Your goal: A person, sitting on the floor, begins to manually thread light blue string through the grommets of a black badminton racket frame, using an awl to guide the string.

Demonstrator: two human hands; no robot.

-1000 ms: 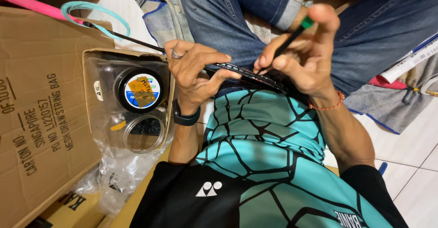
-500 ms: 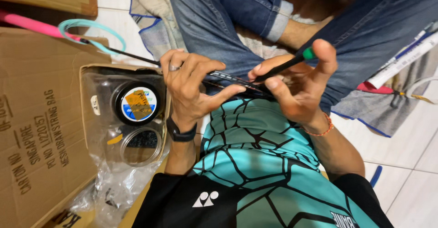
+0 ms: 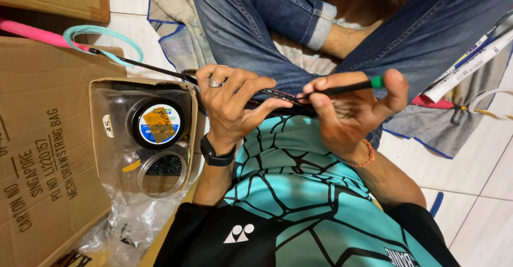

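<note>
The right hand [image 3: 355, 112] has tilted its green-tipped awl [image 3: 342, 89] flatter against the racket frame [image 3: 278, 94], fingers pinching it; the left hand [image 3: 230, 101] stays clamped around the frame.

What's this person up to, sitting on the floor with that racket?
A person in jeans sits on the floor with a dark racket frame lying across the lap. The left hand grips the frame, while the right hand holds a thin tool with a green handle against it. Beside the left arm, a cardboard box holds a spool with an orange label in clear plastic. A pink racket handle lies further off.
</note>
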